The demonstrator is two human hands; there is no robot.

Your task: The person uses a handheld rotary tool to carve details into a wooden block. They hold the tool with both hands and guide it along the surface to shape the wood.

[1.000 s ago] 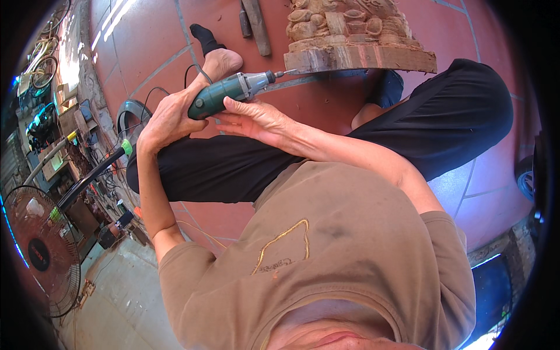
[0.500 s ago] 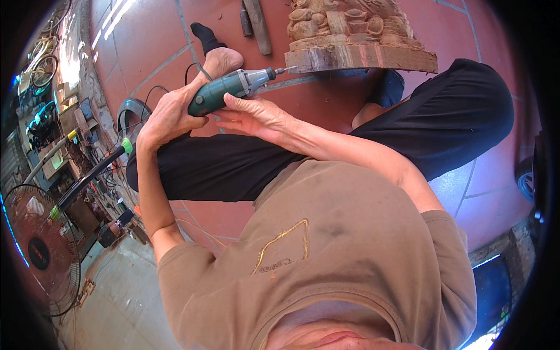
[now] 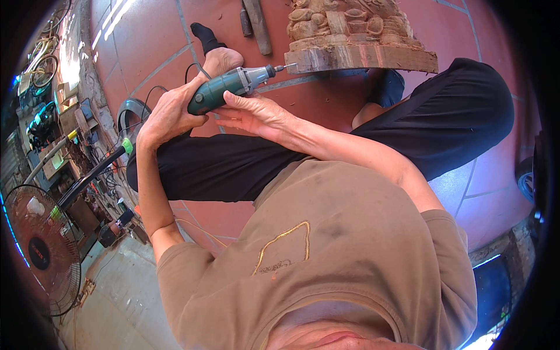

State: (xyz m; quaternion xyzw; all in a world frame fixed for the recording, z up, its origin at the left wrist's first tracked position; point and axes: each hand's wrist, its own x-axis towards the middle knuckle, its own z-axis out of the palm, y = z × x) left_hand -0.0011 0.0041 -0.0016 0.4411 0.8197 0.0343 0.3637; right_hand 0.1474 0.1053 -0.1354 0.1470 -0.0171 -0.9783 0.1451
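Green tool: The green tool (image 3: 219,93) is up off the floor, in front of the person's tummy, over to the left.
Which way it lies: It is long and lies on a slant. Its fat end is low and to the left, and its nose goes away from the person and to the right.
Thin bit: The thin bit (image 3: 284,67) at its nose looks right at the near left corner of the carved wood (image 3: 359,41). From here I can't tell if they touch.
Carved wood: It is ahead of both hands, to the right of the tool. Its flat base runs from side to side, with the long edge facing the person.
Left hand: The left hand (image 3: 166,116) is curled round the fat back end, thumb underneath. It is farther from the wood.
Right hand: The right hand (image 3: 262,118) is nearer the wood. Its thumb is on the tool's side and its fingers are loosely stretched out below. I can't tell how hard it holds.
Close by: A bare heel (image 3: 226,60) is just past the tool, and a long stick (image 3: 256,28) lies on the red floor (image 3: 146,41) beyond.
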